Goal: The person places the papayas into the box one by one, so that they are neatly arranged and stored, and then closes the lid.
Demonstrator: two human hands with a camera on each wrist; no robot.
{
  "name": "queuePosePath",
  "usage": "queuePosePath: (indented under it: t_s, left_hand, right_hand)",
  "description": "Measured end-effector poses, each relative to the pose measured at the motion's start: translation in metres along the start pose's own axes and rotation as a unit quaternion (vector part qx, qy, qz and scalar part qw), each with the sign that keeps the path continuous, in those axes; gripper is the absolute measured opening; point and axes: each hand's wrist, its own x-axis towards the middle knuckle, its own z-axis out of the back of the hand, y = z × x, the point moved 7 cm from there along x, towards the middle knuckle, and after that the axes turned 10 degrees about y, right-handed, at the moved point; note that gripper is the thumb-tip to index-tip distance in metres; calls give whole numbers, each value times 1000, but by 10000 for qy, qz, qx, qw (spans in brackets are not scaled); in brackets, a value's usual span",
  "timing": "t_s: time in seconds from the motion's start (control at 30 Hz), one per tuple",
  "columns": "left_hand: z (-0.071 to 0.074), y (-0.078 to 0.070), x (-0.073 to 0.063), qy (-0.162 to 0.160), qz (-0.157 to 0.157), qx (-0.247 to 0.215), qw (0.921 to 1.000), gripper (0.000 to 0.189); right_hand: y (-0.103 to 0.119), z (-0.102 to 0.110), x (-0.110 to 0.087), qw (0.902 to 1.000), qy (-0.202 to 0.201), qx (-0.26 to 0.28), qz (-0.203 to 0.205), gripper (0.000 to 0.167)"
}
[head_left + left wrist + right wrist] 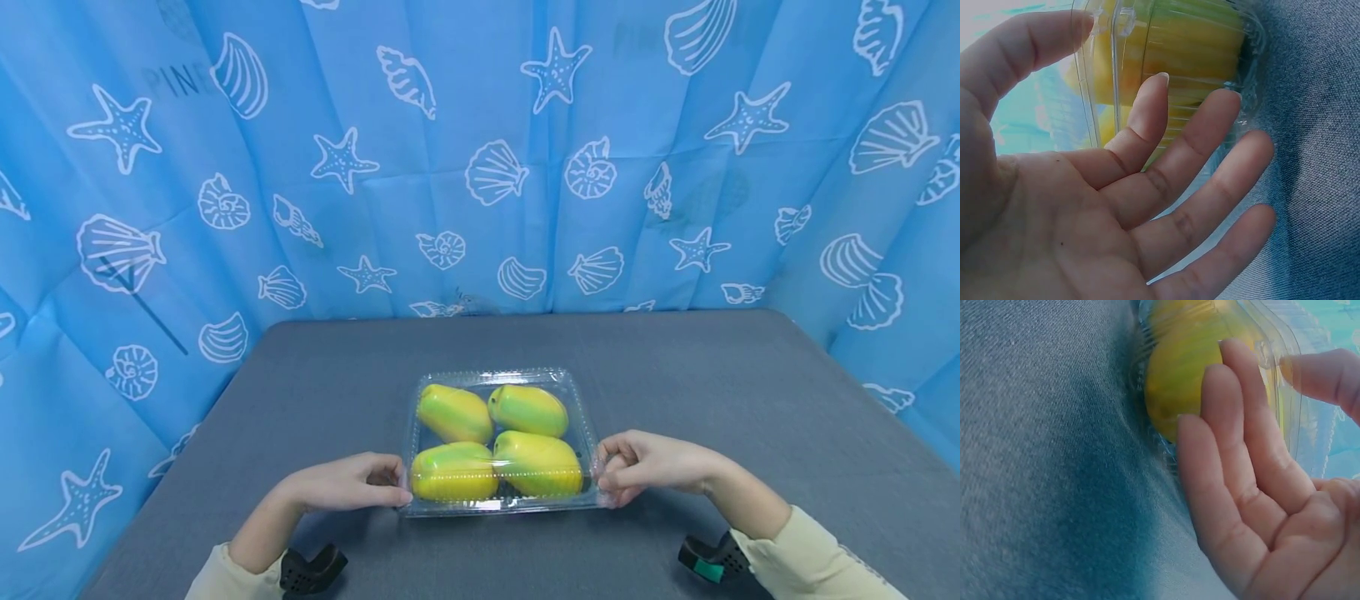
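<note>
A clear plastic clamshell box, its lid down, lies on the grey table with several yellow-green mangoes inside. At the box's front left corner, my left hand pinches the rim, thumb on top and index finger against the side wall. The other fingers of that hand spread below the rim in the left wrist view. My right hand grips the front right corner in the same way. In the right wrist view its thumb lies over the lid edge, with the fingers along the side near a mango.
The grey cloth-covered table reaches back to a blue curtain printed with white shells and starfish. Each wrist wears a black band, the left one and the right one both close over the tabletop.
</note>
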Motion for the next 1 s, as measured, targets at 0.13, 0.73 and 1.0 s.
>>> queuePosePath:
  t_s: [0.13, 0.73, 1.0]
  left_hand:
    - [0, -1, 0, 32, -53, -35, 10000, 28]
    - [0, 0, 2, 33, -81, -106, 9999, 25]
    - [-1, 0, 3, 32, -111, -219, 9997, 23]
  right_hand:
    - [1, -1, 1, 9999, 65, 90, 69, 12]
    - [1, -6, 4, 9985, 191, 431, 262, 14]
    - [1, -7, 4, 9989, 97, 388, 238, 17]
